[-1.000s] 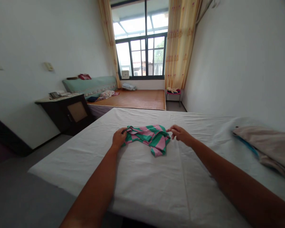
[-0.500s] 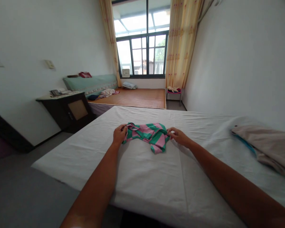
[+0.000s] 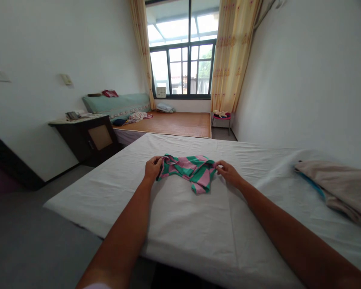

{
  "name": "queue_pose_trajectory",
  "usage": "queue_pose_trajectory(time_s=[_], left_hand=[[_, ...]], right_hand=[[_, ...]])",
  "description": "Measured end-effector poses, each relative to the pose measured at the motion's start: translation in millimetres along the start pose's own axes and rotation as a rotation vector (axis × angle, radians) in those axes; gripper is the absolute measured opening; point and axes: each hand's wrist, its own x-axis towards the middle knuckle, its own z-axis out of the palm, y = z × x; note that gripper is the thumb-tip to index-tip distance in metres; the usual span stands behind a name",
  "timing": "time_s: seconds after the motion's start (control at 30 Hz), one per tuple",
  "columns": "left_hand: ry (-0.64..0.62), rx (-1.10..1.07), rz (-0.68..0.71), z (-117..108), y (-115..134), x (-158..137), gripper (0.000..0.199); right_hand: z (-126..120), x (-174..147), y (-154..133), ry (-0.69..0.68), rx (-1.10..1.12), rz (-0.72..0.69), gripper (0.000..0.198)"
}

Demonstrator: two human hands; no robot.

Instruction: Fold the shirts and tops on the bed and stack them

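Observation:
A small pink and green striped garment [image 3: 189,168] lies crumpled on the white sheet [image 3: 192,228] in front of me; its exact kind is unclear. At its left end, my left hand [image 3: 153,167] pinches the cloth beside a looped, rolled edge. My right hand [image 3: 228,172] grips the opposite end between thumb and fingers, drawing that corner slightly up. Between the hands the fabric is folded over itself, and one flap hangs toward me.
Folded beige cloth [image 3: 343,184] with a blue edge lies on the right of the sheet. Beyond stand a mat-covered bed [image 3: 180,123], a dark cabinet [image 3: 93,140] at left and a small stool [image 3: 221,116] by the curtain. A white wall [image 3: 307,80] runs along the right.
My right hand has pulled its end of the garment slightly outward to the right and up. The left hand keeps its hold, and the view has shifted a little.

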Motion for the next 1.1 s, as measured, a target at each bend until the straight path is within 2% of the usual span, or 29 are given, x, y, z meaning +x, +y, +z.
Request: queue_pose_trajectory(time_s=[0.1,0.27,0.3,0.37,0.47,0.53,0.6,0.63,0.7,0.73,0.8,0.9,0.93,1.0,1.1], left_hand=[[0.067,-0.114,-0.056,-2.4,4.2,2.2,0.032],[0.099,-0.367,-0.145,-5.0,19.4,5.5,0.037],[0.100,-0.408,-0.154,-5.9,22.0,5.6,0.038],[0.088,-0.468,-0.179,-7.4,25.0,5.3,0.037],[0.015,-0.512,-0.249,-6.3,24.2,5.0,0.032],[-0.012,-0.556,-0.298,-3.3,20.9,6.3,0.030],[0.035,-0.635,-0.358,-0.2,16.3,8.8,0.026],[0.079,-0.670,-0.392,0.7,13.8,10.3,0.024],[0.158,-0.703,-0.456,0.0,8.6,12.5,0.023],[0.181,-0.700,-0.480,-1.7,6.1,13.2,0.026],[0.191,-0.666,-0.511,-6.9,2.2,13.3,0.031],[0.156,-0.576,-0.540,-13.8,0.0,12.0,0.032],[0.125,-0.533,-0.545,-14.5,0.0,11.4,0.031],[0.042,-0.433,-0.521,-13.0,0.5,9.7,0.030],[-0.100,-0.244,-0.398,-6.3,-0.4,5.2,0.037]], right_hand=[[-24.4,-2.3,-19.9,0.031,0.288,0.047,0.023],[-91.6,-15.2,-56.7,0.267,0.350,0.027,0.021],[-104.8,-16.3,-59.6,0.253,0.371,0.027,0.022],[-126.0,-14.0,-58.1,0.131,0.405,0.057,0.024],[-142.5,4.0,-43.3,-0.060,0.344,0.185,0.024],[-144.9,23.9,-34.3,-0.034,0.288,0.271,0.022],[-141.8,45.1,-31.7,0.118,0.312,0.282,0.020],[-138.3,54.2,-33.0,0.210,0.343,0.237,0.021],[-126.7,65.5,-38.7,0.335,0.363,0.081,0.029],[-118.3,66.4,-42.0,0.344,0.330,-0.003,0.033],[-96.1,56.7,-47.7,0.210,0.198,-0.129,0.031],[-51.6,18.9,-52.1,-0.247,-0.017,-0.251,0.028],[-35.6,3.8,-52.7,-0.335,-0.085,-0.286,0.029],[-6.4,-22.3,-52.7,-0.332,-0.231,-0.359,0.036],[16.8,-38.5,-49.9,-0.255,-0.283,-0.383,0.028]])
